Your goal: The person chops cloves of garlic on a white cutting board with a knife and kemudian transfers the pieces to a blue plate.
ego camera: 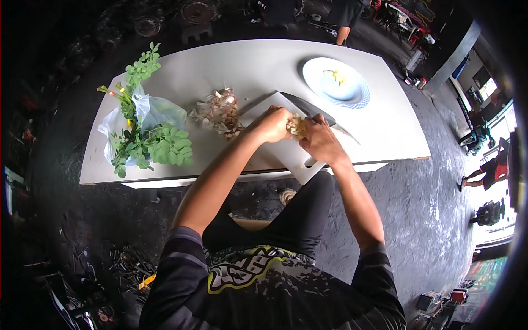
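Observation:
My left hand (274,124) and my right hand (322,139) meet over a white cutting board (284,154), with a clump of pale chopped garlic (296,126) between their fingers. The board lies tilted on the table, its handle end jutting past the front edge. A dark, wide-bladed thing, perhaps a knife, lies beyond and partly under the board; my hands hide part of it. To the left of the board is a heap of garlic skins (222,111). A white plate (354,95) with a few pale green-yellow pieces (336,76) stands at the back right.
Leafy green stems (165,144) and a thin plastic bag (142,105) lie on the left of the white table (255,57). A person's leg (342,35) shows behind the table, and another person (491,171) is far to the right. Metal parts (128,264) lie on the floor at lower left.

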`<control>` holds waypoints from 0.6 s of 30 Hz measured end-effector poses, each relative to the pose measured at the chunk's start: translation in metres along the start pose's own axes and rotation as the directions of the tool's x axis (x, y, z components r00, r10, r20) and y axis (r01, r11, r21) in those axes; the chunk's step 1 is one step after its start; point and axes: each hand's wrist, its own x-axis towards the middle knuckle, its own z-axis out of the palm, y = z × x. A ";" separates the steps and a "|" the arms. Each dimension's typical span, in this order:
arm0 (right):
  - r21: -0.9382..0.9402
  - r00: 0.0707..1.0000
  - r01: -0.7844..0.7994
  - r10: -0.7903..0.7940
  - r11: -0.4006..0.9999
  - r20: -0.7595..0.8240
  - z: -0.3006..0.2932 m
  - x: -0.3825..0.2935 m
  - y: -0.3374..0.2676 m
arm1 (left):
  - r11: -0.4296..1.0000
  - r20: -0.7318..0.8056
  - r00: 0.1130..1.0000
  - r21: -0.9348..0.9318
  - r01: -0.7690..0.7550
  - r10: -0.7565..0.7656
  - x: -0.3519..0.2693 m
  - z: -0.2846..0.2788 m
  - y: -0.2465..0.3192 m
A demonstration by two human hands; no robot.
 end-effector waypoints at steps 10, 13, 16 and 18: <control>0.096 0.991 0.110 -0.102 0.989 -0.092 -0.013 -0.004 0.013 | 0.973 -0.385 0.920 -0.176 -0.146 0.068 -0.067 -0.007 -0.027; 0.221 0.989 0.111 -0.085 0.969 -0.125 -0.010 -0.013 0.030 | 0.981 -0.412 0.910 -0.154 -0.119 0.046 -0.084 -0.009 -0.031; 0.337 0.959 0.159 -0.065 0.928 -0.276 -0.001 -0.025 0.043 | 0.995 -0.468 0.879 0.005 -0.101 0.092 -0.084 -0.011 -0.049; 0.243 0.949 0.132 -0.052 0.961 -0.311 0.001 -0.018 0.046 | 0.997 -0.440 0.895 0.044 -0.058 0.071 -0.077 -0.010 -0.052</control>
